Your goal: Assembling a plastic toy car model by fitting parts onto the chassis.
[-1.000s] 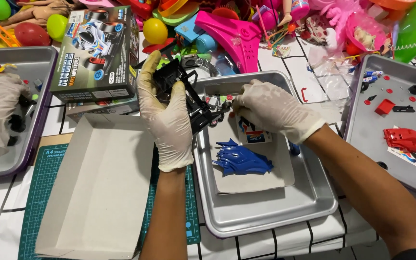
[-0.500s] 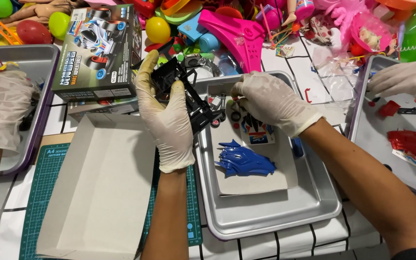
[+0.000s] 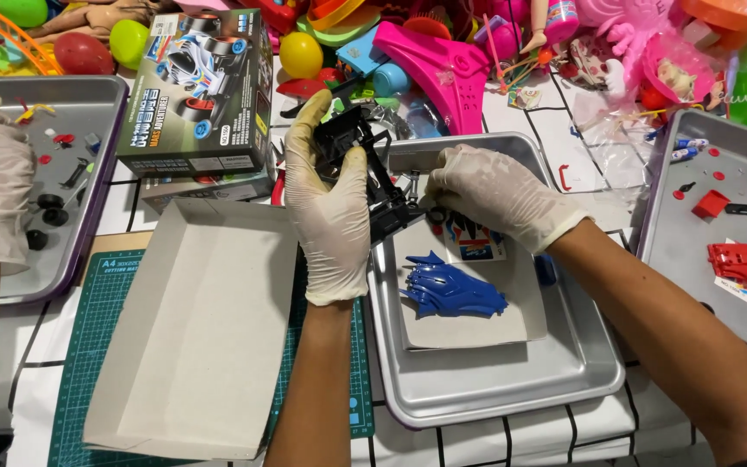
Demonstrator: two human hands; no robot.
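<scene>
Vs. 0.5 s ago: hands barely moved. L hand (image 3: 332,203) gripped black plastic car frame (image 3: 365,173); R hand (image 3: 488,192) pinched its end, over metal tray (image 3: 494,389). Glossy blue car shell (image 3: 451,290) lay on card.

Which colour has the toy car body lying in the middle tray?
The car body is dark blue; the head view shows it clearly on the paper sheet.

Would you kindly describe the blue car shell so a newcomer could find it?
Start at the middle metal tray. On its grey card lies the blue car shell, below the right hand. It is the tray's only glossy blue, pointed piece.
</scene>
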